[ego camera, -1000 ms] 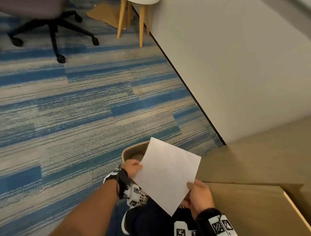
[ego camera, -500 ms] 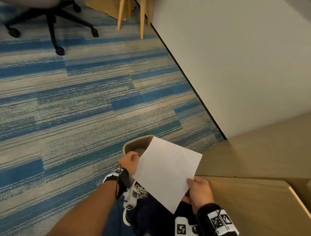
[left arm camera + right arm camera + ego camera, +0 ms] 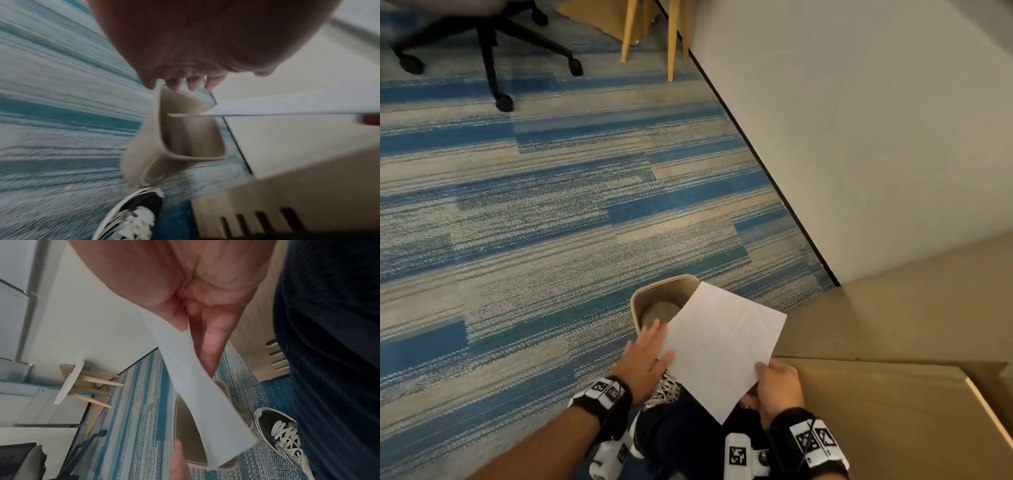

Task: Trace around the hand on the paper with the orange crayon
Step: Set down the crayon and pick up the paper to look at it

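A blank white sheet of paper (image 3: pixel 722 346) hangs in the air above a beige bin (image 3: pixel 640 298). My right hand (image 3: pixel 774 377) pinches its lower right edge, thumb on top and fingers underneath; the right wrist view shows that hand (image 3: pixel 197 318) gripping the bent paper (image 3: pixel 195 386). My left hand (image 3: pixel 659 342) is open with straight fingers beside the sheet's left edge. In the left wrist view the fingers (image 3: pixel 180 82) point at the bin (image 3: pixel 185 138), apart from the paper (image 3: pixel 287 108). No orange crayon is in view.
A wooden desk top (image 3: pixel 876 411) lies at the lower right, against a grey wall (image 3: pixel 859 120). An office chair base (image 3: pixel 489 51) and wooden stool legs (image 3: pixel 671 41) stand on the blue striped carpet far ahead. My shoe (image 3: pixel 664 390) is beside the bin.
My left hand has let go of the paper's left edge and straightened its fingers. The right hand keeps its pinch, and the sheet stays over the bin.
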Demonstrator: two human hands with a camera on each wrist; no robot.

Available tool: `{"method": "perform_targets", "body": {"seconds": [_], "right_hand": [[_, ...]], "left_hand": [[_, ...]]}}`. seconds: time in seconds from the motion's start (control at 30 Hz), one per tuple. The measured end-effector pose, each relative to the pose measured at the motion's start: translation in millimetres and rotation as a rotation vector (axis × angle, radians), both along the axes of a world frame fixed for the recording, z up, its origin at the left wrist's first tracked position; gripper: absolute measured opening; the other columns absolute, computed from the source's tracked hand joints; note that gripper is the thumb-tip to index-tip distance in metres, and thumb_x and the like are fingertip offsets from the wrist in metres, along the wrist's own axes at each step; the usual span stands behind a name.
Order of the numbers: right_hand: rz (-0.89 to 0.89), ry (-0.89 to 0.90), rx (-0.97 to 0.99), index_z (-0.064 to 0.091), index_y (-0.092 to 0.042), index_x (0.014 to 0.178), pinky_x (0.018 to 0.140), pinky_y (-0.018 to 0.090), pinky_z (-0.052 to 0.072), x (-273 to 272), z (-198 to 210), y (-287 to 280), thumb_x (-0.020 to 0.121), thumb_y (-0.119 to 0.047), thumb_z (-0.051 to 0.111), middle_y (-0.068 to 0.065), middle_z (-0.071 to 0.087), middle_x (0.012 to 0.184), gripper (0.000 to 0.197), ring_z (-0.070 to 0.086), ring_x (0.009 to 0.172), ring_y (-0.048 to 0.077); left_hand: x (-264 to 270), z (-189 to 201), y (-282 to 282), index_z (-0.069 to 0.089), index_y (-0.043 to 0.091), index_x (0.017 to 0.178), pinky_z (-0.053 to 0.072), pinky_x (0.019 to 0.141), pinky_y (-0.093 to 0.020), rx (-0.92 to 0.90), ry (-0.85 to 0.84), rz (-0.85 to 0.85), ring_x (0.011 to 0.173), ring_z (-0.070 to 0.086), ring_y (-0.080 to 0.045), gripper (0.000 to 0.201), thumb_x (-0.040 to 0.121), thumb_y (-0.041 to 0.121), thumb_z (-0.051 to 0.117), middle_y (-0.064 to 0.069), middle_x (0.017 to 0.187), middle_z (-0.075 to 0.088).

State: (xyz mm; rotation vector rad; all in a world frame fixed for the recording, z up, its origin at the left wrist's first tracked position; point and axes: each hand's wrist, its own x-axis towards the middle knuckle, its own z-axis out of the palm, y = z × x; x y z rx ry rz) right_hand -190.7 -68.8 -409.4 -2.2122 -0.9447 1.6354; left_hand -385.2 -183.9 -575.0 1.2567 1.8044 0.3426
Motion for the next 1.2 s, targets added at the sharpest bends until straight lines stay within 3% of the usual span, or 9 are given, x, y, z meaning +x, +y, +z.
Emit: {"method": "perform_targets", "body": {"seconds": [0.1, 0.17, 0.27, 0.37, 0.43, 0.53, 0.63, 0.93, 1.2], "right_hand": [[-0.001, 0.001, 0.004, 0.064, 0.001, 0.083, 0.036, 0.026, 0.043, -3, 1, -4, 0.099, 0.003, 0.044, 0.019, 0.064, 0.070, 0.026, 0.060, 0.059, 0.030], [0.006, 0.003, 0.021, 0.065, 0.002, 0.081, 0.038, 0.027, 0.045, -5, 6, -2, 0.098, 0.003, 0.043, 0.018, 0.065, 0.065, 0.027, 0.061, 0.055, 0.030], [0.023, 0.010, 0.051, 0.068, 0.004, 0.088, 0.048, 0.033, 0.055, -1, 17, 0, 0.098, 0.002, 0.044, 0.023, 0.073, 0.080, 0.026, 0.069, 0.071, 0.036], [-0.025, 0.062, 0.065, 0.067, 0.004, 0.097, 0.047, 0.031, 0.053, 8, 25, -1, 0.101, -0.001, 0.046, 0.023, 0.072, 0.084, 0.022, 0.067, 0.071, 0.033], [-0.044, 0.131, 0.054, 0.068, 0.001, 0.103, 0.060, 0.042, 0.060, 11, 33, -6, 0.103, -0.003, 0.046, 0.019, 0.074, 0.087, 0.022, 0.068, 0.077, 0.033], [-0.060, 0.190, 0.054, 0.071, -0.008, 0.103, 0.088, 0.057, 0.055, 13, 48, -11, 0.104, -0.005, 0.045, 0.015, 0.078, 0.089, 0.026, 0.071, 0.082, 0.033], [-0.059, 0.193, 0.079, 0.071, -0.009, 0.106, 0.081, 0.049, 0.057, 18, 58, -16, 0.104, -0.005, 0.046, 0.017, 0.078, 0.097, 0.026, 0.072, 0.087, 0.034], [-0.085, 0.238, 0.108, 0.069, -0.007, 0.109, 0.065, 0.039, 0.059, 26, 78, -32, 0.105, -0.006, 0.045, 0.013, 0.078, 0.094, 0.024, 0.072, 0.077, 0.025], [-0.038, 0.335, 0.146, 0.070, -0.009, 0.114, 0.079, 0.046, 0.059, 41, 105, -34, 0.105, -0.008, 0.046, 0.014, 0.078, 0.105, 0.026, 0.073, 0.084, 0.026]], "left_hand": [[26, 25, 10, -0.005, 0.033, 0.156, -0.011, 0.119, -0.043, 0.243, 0.009, -0.247, 0.148, -0.019, -0.011, 0.079, 0.089, 0.074, 0.002, 0.015, 0.162, -0.015], [15, 7, 10, 0.003, 0.037, 0.156, -0.013, 0.117, -0.051, 0.053, 0.085, -0.412, 0.150, -0.015, -0.016, 0.087, 0.080, 0.077, -0.013, 0.013, 0.164, -0.008], [-20, -22, 10, 0.023, 0.035, 0.152, -0.001, 0.116, -0.063, -0.297, 0.165, -0.114, 0.151, 0.002, -0.029, 0.070, 0.093, 0.068, 0.001, 0.006, 0.165, 0.008], [-34, -15, 25, 0.033, 0.025, 0.151, 0.014, 0.119, -0.043, -0.150, -0.211, 0.409, 0.148, 0.023, -0.025, 0.054, 0.104, 0.051, 0.030, 0.003, 0.159, 0.028], [-38, 1, 36, 0.048, 0.023, 0.143, 0.028, 0.114, -0.038, -0.077, -0.425, 0.562, 0.137, 0.043, -0.024, 0.054, 0.100, 0.055, 0.038, 0.001, 0.146, 0.049], [-53, 24, 41, 0.069, 0.014, 0.110, 0.048, 0.088, -0.036, -0.089, -0.684, 0.649, 0.095, 0.062, -0.021, 0.042, 0.098, 0.049, 0.049, -0.001, 0.104, 0.068], [-67, 39, 38, 0.071, 0.015, 0.088, 0.043, 0.071, -0.029, -0.018, -0.741, 0.645, 0.074, 0.051, -0.017, 0.022, 0.099, 0.028, 0.056, -0.005, 0.086, 0.061], [-80, 55, 16, 0.071, 0.011, 0.089, 0.044, 0.069, -0.028, 0.101, -0.692, 0.599, 0.077, 0.056, -0.013, 0.016, 0.095, 0.023, 0.063, 0.002, 0.087, 0.069], [-92, 105, 6, 0.068, 0.001, 0.088, 0.047, 0.065, -0.022, 0.207, -0.886, 0.637, 0.074, 0.056, -0.018, 0.014, 0.088, 0.014, 0.066, -0.004, 0.079, 0.067]]}}
